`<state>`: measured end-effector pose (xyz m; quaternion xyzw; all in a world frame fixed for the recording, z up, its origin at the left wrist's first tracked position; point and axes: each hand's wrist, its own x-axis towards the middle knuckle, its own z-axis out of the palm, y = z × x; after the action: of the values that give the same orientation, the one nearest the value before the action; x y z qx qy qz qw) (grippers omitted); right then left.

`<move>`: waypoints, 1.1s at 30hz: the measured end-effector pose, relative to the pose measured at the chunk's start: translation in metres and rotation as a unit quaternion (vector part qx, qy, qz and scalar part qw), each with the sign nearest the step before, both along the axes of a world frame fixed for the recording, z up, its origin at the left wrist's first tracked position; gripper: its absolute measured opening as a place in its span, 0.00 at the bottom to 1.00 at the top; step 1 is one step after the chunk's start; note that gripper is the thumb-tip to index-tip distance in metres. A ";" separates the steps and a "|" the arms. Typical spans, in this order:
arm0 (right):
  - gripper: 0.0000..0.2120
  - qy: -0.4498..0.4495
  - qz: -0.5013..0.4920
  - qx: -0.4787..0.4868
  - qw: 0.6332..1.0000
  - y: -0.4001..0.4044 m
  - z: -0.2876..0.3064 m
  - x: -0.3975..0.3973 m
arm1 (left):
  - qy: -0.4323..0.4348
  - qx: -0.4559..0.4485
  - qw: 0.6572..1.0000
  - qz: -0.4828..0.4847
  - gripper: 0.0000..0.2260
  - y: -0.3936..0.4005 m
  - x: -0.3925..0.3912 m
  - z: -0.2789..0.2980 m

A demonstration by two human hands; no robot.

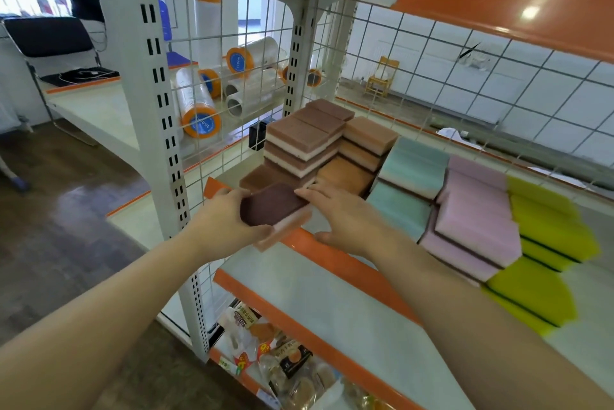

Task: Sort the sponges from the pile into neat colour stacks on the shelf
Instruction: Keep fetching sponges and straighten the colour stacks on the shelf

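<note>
While we looked down through the head camera, our left hand (229, 217) gripped a brown sponge (274, 207) by its left end, fingers curled round it, at the front orange lip of the shelf (335, 253). Our right hand (342, 213) lay flat and spread, fingertips touching the sponge's far right corner, thumb apart near the lip. The sponge sat tilted, dark scouring face up, its pale pink layer showing below. Just behind it stood the brown stacks (302, 140), with orange-tan stacks (362, 150) beside them, then teal stacks (408, 177), pink stacks (475, 217) and yellow-green stacks (548, 243) further right.

To do this step well, we judged the sponge should be levelled first, dark face up like its neighbours, then set square on the low front brown stack, with the flat right hand nudging the edges flush.

Both forearms reached forward, bare, converging on the sponge, wrists roughly level.
</note>
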<state>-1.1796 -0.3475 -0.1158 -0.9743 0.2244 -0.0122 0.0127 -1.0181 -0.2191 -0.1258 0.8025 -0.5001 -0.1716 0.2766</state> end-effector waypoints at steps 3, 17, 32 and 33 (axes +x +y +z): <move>0.34 -0.037 -0.004 -0.013 0.999 0.002 0.000 -0.002 | -0.009 -0.014 1.000 -0.020 0.32 0.002 -0.005 0.004; 0.25 -0.089 0.005 -0.033 0.995 0.008 0.005 -0.008 | -0.006 -0.012 0.998 -0.060 0.32 0.003 -0.010 0.009; 0.25 -0.095 -0.056 -0.006 0.994 -0.007 0.012 -0.014 | -0.328 -0.049 0.938 -0.099 0.38 0.008 0.010 0.000; 0.25 -0.096 -0.061 0.001 0.994 -0.008 0.012 -0.014 | -0.350 -0.045 0.929 -0.109 0.38 0.007 0.013 -0.002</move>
<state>-1.1939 -0.3554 -0.1038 -0.9531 0.2811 -0.1063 0.0344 -1.0051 -0.2120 -0.1276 0.7387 -0.6569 0.1140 0.0995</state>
